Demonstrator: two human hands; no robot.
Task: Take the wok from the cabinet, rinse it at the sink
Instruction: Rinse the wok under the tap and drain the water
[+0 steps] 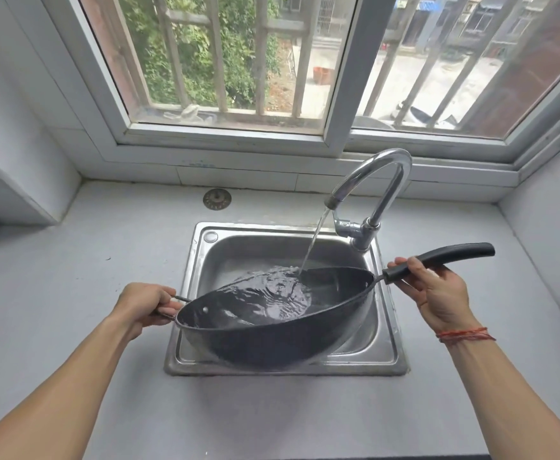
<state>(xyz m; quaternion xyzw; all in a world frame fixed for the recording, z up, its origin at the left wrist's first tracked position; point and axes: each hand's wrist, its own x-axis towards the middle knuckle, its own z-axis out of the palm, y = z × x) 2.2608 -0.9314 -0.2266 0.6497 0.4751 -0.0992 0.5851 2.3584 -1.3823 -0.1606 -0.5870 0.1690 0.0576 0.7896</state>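
One dark wok (272, 340) hangs over the single stainless steel sink (229, 254), tilted so that its left rim sits lower and nearer than its right. It has two handles: a small metal loop handle (180, 298) on the left and one long black handle (454, 252) on the right. The left hand (146, 303) grips the loop with its fingers curled round it. The right hand (434, 290) wraps fingers and thumb round the long handle close to where it joins the pan, and a red string bracelet (464, 335) circles that wrist.

One chrome gooseneck faucet (384, 164) stands at the sink's back right corner. A single water stream (313, 240) runs from its spout and lands inside the wok near the far right wall, and rippling water fills the pan's lower half.

One round metal drain strainer (217, 199) lies on the grey countertop (73, 260) behind the sink, apart from it. Faint blue marks (202, 164) show on the tile under the barred window (225, 127) (they are too small to read). The wok, the faucet and the sink carry no lettering I can make out.
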